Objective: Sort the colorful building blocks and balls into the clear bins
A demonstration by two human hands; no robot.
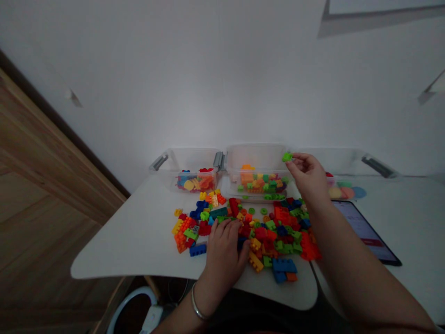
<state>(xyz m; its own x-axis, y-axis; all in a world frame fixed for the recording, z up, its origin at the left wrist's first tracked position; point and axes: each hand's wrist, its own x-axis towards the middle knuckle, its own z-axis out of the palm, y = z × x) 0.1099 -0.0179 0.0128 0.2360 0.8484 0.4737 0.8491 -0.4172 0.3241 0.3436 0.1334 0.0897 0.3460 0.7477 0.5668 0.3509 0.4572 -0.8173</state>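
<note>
My right hand point(308, 172) is raised over the right end of the middle clear plastic box point(257, 150), pinching a small light-green building brick point(287, 157) between thumb and fingertips. Over the middle of a spread of loose toy bricks point(267, 235) lies my left hand point(225, 248), palm down, with its thumb apart from the fingers. Its fingertips touch the pile beside a flat green piece point(225, 218); what is under the palm is hidden. Inside the middle box show orange, yellow and green bricks point(259, 184).
A clear box with mixed pieces point(194, 181) stands to the left, another with coloured round pieces point(346, 192) to the right. A tablet point(365, 232) lies beside my right forearm. Behind the white table point(139, 246) rises a wall; a wooden panel point(45, 185) is at far left.
</note>
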